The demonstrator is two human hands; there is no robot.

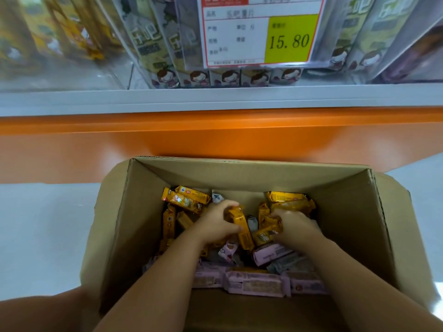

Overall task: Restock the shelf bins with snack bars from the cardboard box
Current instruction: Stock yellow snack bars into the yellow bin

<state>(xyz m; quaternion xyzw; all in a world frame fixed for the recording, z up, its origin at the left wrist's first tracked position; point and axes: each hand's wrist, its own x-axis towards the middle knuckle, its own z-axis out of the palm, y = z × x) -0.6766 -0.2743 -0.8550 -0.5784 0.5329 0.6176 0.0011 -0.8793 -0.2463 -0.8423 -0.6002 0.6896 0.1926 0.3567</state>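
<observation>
Floor: pale grey floor point(43, 236) is stretching out on both sides of the cardboard box point(143, 212), which is sitting open-topped just in front of the shelf unit.
Shelf base: orange panel point(215, 137) is running across the view beneath a grey-white shelf edge point(215, 99).
Bins: clear shelf bins point(115, 75) are standing on the shelf, holding upright packets point(153, 44); the ones at far left are showing only as a yellow blur.
Price tag point(259, 32): hanging at the middle bin's front, showing 15.80.
Snack bars: yellow ones are lying heaped at the box's far end, pink bars point(254, 283) at the near end.
Left grip point(219, 224): clenching a yellow snack bar point(239, 226) mid-box.
Right grip point(296, 226): grasping a second yellow bar point(266, 233) just beside.
</observation>
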